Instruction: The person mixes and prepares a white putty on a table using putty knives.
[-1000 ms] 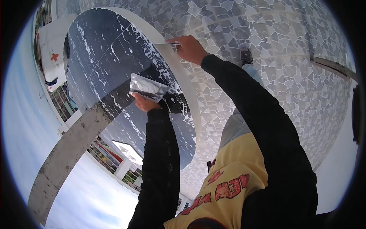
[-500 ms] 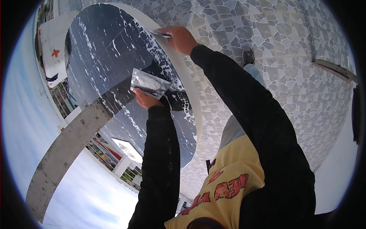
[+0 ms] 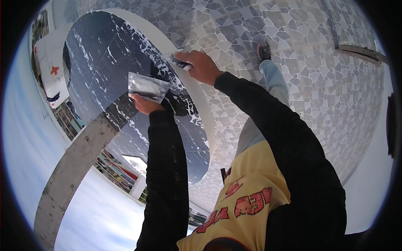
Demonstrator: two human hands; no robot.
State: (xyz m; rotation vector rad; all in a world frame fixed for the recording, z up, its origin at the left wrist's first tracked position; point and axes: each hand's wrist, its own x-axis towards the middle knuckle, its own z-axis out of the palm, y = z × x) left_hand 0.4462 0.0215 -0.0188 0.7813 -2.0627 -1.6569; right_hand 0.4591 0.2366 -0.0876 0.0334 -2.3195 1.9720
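My left hand [image 3: 146,103] grips a flat metal plate [image 3: 161,96] from below, its thumb at the near edge. A mound of white paste [image 3: 144,87] sits on that plate, above the dark glossy marble-patterned top [image 3: 96,62]. In my right hand [image 3: 203,67] is a putty knife [image 3: 180,62], fingers closed round its handle. Its blade is at the pale curved rim [image 3: 194,94] of the top. White streaks and smears run along the dark surface near this rim.
Stone-patterned tiles [image 3: 301,83] cover the floor on the right, where a shoe [image 3: 264,51] stands. A grey concrete beam [image 3: 71,167] curves across the lower left. Beyond the top lies a white panel with a red cross [image 3: 54,70].
My right hand with the putty knife has come nearer along the rim, and its blade is turned differently. My left hand still holds the plate; the whole view has shifted a little.
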